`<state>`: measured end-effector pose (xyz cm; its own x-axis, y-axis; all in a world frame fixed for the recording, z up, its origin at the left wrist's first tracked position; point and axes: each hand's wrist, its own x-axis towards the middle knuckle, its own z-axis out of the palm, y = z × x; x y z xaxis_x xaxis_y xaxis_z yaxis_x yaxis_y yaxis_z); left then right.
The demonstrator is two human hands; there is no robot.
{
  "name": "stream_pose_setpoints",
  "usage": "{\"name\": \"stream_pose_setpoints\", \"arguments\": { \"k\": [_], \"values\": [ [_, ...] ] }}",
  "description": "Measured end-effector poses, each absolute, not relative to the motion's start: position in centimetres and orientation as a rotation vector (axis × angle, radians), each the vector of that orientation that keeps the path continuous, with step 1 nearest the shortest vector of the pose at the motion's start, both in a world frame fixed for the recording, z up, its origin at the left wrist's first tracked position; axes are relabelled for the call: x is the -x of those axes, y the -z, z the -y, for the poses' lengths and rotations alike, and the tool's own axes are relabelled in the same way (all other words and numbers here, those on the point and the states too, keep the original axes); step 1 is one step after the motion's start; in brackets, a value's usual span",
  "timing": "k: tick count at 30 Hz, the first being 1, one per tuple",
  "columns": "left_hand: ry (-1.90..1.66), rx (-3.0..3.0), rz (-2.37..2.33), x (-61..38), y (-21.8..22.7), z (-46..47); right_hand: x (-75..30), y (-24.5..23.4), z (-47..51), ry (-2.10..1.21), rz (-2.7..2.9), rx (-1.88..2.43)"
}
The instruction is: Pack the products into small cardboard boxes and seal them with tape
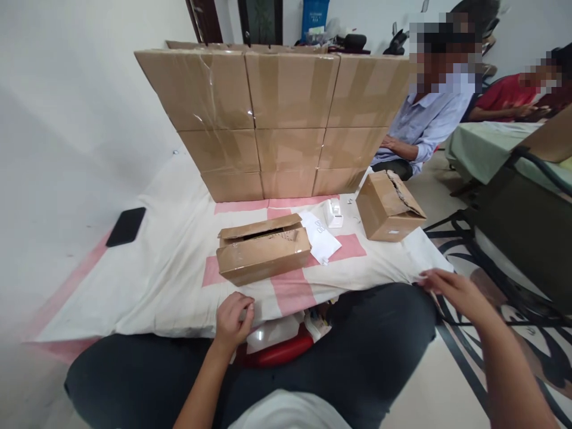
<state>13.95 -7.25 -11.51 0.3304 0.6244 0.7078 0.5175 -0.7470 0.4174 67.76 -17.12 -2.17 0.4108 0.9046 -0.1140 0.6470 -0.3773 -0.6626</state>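
Observation:
My left hand (235,319) rests at the near edge of the cloth-covered table with its fingers curled in, and nothing shows in it. Just beyond it lies a long cardboard box (263,256), its top flaps partly raised. My right hand (440,283) is beside my right knee, at the cloth's right corner. Its fingers are drawn together, and what they hold, if anything, is hidden. Beyond it a smaller cardboard box (388,208) stands with a torn, ragged top seam. Between the boxes are a white printed sheet (320,237) and a small white object (333,213).
A wall of stacked, taped cartons (286,125) stands at the back of the table. A black phone-like slab (126,226) lies at left. One person in a light shirt (429,119) sits at right; another in red (504,98) is farther off. A chair (522,220) stands at right.

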Motion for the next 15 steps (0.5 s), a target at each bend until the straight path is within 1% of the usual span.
{"name": "stream_pose_setpoints", "arguments": {
  "k": [2, 4, 6, 7, 9, 13, 15],
  "values": [
    [-1.404, -2.5, -1.012, -14.2, 10.7, 6.7, -66.4, -0.3, 15.4, -0.645, 1.32, 2.01],
    [-1.396, -2.52, -0.934, -14.9, 9.7, 6.1, -63.6, -2.3, 11.7, -0.7, 1.366, 1.868],
    [-1.344, -2.581, -0.806, -16.2, 8.8, 5.7, -60.2, -3.3, 6.4, -0.813, 1.282, 1.74],
    [-1.297, -2.627, -0.712, -17.1, 8.4, 5.5, -58.7, -3.3, 3.6, -0.874, 1.201, 1.743],
    [-1.179, -2.72, -0.472, -19.2, 8.1, 5.5, -56.4, -2.3, -1.7, -0.911, 1.074, 1.887],
    [-0.94, -2.853, 0.037, -22.8, 8.7, 6.1, -55.0, 1.3, -8.2, -0.72, 0.996, 2.04],
    [-0.897, -2.904, 0.108, -23.4, 9.5, 6.6, -55.1, 3.0, -9.2, -0.615, 0.991, 2.065]
  ]
}}
